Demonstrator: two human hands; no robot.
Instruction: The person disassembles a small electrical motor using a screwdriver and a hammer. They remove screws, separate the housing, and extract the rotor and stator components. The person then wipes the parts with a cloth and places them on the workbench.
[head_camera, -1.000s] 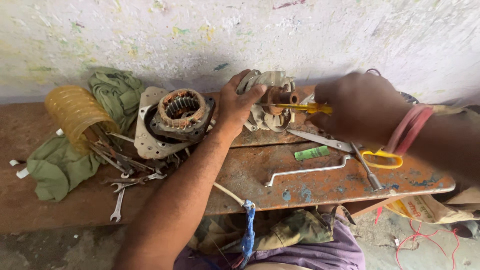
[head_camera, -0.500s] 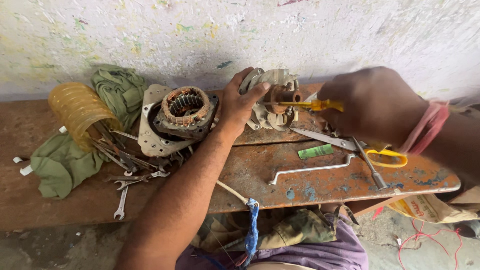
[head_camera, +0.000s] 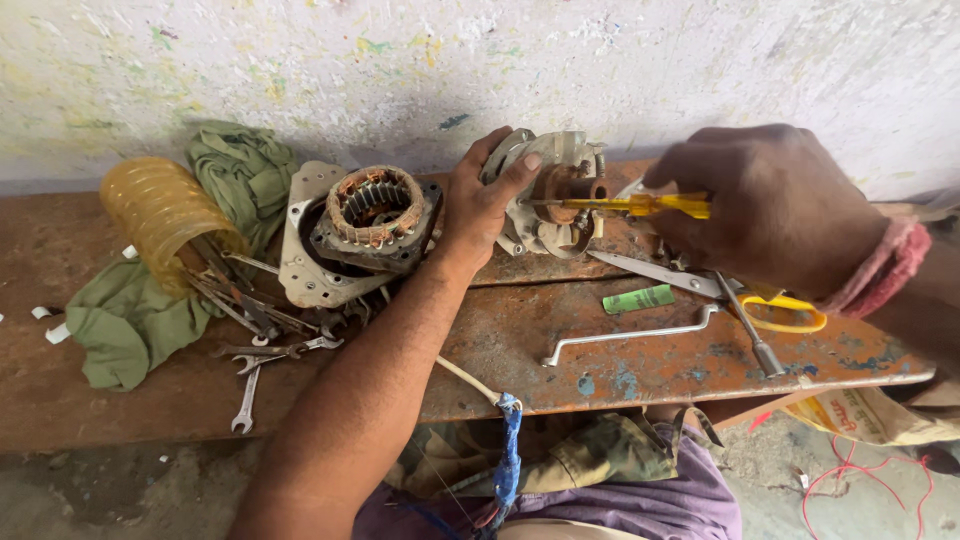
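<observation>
1. One yellow ribbed sleeve (head_camera: 160, 215) on a green cloth (head_camera: 120, 320) — tools poke from its mouth.
2. Two spanners (head_camera: 262, 365) loose on the bench (head_camera: 560, 350).
3. One stator (head_camera: 375, 215), coil inside.
4. Left hand (head_camera: 480, 205) grasping the motor housing (head_camera: 555, 195), against the wall.
5. Right hand (head_camera: 770, 205) clenched on one yellow screwdriver (head_camera: 640, 205) — tip at housing.
6. One pair of scissors (head_camera: 720, 290).

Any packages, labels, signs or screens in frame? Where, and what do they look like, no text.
Green label strip: flat on the rusty bench top, below the right hand; small rectangle, green.
Printed sack: under the bench's right end; crumpled, tan with red markings.
No signs or screens.
</observation>
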